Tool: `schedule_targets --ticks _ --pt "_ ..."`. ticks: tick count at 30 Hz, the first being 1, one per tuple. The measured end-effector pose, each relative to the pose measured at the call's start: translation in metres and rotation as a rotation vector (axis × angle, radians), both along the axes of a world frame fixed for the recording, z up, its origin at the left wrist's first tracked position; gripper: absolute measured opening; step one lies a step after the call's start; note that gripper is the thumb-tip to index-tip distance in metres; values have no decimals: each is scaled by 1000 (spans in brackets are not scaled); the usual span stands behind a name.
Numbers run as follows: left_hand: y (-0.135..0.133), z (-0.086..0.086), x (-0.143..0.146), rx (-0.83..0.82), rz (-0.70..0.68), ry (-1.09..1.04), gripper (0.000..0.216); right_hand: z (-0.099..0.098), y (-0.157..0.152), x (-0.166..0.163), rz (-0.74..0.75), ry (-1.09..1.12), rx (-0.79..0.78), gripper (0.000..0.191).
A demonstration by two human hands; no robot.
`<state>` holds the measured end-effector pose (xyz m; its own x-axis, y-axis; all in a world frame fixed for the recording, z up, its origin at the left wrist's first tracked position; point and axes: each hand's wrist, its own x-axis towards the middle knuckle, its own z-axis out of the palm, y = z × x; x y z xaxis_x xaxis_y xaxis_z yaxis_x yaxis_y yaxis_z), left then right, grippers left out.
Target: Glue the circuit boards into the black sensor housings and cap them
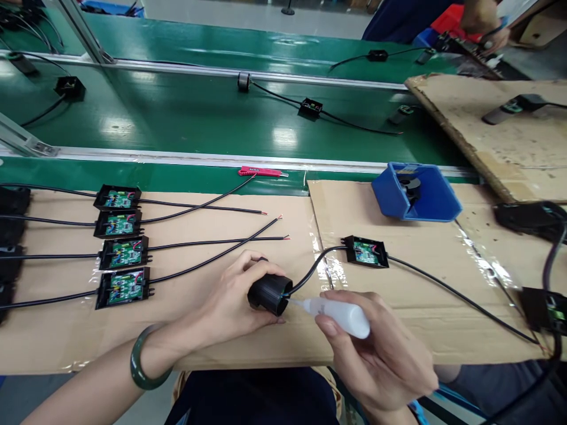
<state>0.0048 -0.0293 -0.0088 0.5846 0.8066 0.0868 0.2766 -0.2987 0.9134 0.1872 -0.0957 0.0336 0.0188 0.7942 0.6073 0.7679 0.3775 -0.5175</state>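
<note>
My left hand (234,295) is wrapped round a black cylindrical socket (269,293) lying on its side on the cardboard mat (186,348). My right hand (381,348) grips a white squeeze bottle (343,314) whose thin nozzle touches the socket's open end. A black cable runs from the socket to a small open black box with a green circuit board (365,251), and another cable leaves that box to the right.
Several more open boxes with green boards (124,252) and cables lie in a column at the left. A blue bin (416,193) stands at the right, a red-handled tool (259,172) by the green conveyor belt (186,112). Another person's hands (485,23) work at the far right.
</note>
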Motion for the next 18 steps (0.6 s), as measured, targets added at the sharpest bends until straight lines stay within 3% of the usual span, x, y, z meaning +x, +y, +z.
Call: schedule_targets --ticks 11,18 --pt "2 2 1 -20 7 28 54 3 -8 -2 47 48 -38 16" --pt "1 3 1 -16 12 21 54 -3 -8 0 -18 52 -32 22"
